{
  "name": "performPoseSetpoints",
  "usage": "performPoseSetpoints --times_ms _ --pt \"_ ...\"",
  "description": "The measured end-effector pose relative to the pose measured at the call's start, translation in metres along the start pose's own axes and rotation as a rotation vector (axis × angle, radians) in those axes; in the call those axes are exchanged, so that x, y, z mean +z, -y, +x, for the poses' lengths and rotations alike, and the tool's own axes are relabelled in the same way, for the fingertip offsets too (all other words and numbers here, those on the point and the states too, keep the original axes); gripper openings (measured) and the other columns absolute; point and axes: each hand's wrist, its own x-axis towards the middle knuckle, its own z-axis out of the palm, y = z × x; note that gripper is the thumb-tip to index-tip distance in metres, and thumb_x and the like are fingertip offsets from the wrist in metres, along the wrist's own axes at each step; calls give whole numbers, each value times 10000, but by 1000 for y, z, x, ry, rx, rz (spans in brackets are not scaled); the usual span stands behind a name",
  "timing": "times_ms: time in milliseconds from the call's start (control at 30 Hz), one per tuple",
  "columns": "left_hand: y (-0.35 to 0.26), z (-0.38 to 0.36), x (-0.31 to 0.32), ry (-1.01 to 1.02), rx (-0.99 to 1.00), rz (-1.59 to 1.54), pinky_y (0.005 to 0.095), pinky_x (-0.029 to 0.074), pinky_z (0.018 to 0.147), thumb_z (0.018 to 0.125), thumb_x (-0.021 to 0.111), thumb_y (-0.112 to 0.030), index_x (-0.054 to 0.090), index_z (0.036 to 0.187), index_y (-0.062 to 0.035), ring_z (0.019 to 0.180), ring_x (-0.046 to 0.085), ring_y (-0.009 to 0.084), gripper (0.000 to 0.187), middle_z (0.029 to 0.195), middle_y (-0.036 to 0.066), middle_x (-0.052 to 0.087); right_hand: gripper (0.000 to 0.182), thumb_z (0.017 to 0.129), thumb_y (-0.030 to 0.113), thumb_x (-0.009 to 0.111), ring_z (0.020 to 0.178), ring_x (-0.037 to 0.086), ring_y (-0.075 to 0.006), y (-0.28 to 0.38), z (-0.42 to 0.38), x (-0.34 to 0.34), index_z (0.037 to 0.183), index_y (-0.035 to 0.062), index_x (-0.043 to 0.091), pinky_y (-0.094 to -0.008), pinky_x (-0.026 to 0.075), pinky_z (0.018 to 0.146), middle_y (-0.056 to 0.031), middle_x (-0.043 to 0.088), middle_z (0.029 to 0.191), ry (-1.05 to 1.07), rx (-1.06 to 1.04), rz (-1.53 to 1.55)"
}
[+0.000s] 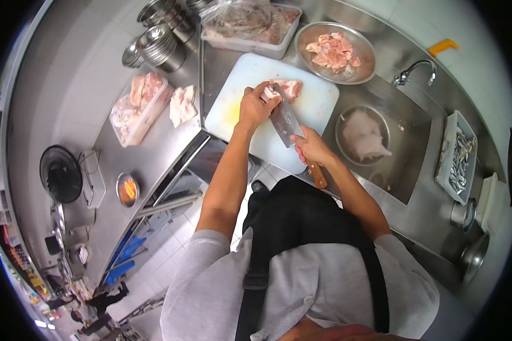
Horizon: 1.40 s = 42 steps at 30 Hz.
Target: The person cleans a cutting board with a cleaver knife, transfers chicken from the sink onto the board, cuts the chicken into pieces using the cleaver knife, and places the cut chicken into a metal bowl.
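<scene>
On the white cutting board [222, 116] lies a piece of raw meat [290, 89]. My left hand [256, 105] has its fingers curled over the near end of that meat, pressing it against the board. In my right hand [313, 146] is a cleaver [287, 122] with a wooden handle, my fingers wrapped where blade and handle meet. The wide blade points away from me, and its tip is at the meat right beside my left fingertips. A yellowish smear marks the board left of the blade.
A steel bowl of cut meat [335, 52] and a plastic tub of meat [250, 35] stand behind the board. To the right is a sink [412, 122] with a bowl of pale meat [363, 135]. A meat box [140, 108] sits left; a tray of small fish [458, 157] is far right.
</scene>
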Motion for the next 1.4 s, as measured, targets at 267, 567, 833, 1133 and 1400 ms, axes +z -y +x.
performPoseSetpoints --times_ms 267,567,833,1133,1400 --pt "-35 135 19 25 180 -154 498 539 943 841 753 -399 688 1301 -57 1086 680 418 577 1149 289 703 97 1066 154 515 419 487 -127 40 -84 -76 1114 70 514 -306 406 368 -17 509 636 -440 -94 319" --pt "28 69 26 110 -119 133 396 576 664 758 768 -198 693 782 0 651 712 260 213 741 177 733 96 1065 150 507 403 490 -130 -50 -165 -101 1129 79 508 -308 413 366 -20 504 632 -612 40 386" --pt "-13 132 27 382 -47 -562 399 570 932 993 678 -275 612 1353 12 1076 707 284 465 1173 162 715 91 1061 143 507 415 505 -133 -61 -163 -92 1117 71 506 -312 415 374 -18 512 632 -565 61 336" --pt "-1 39 39 428 71 268 453 550 940 732 828 -316 566 1303 2 1112 651 410 704 1149 257 652 178 1038 138 530 431 553 -158 -39 -118 -73 1146 -1 555 -348 442 412 -72 577 657 -393 31 -24" --pt "34 -3 -1 271 -341 -203 452 545 805 926 639 -534 711 1068 36 853 728 360 592 915 237 747 282 1002 184 560 980 687 -459 -49 -53 -72 1155 -52 585 -529 532 851 -305 703 1039 -506 -64 -512"
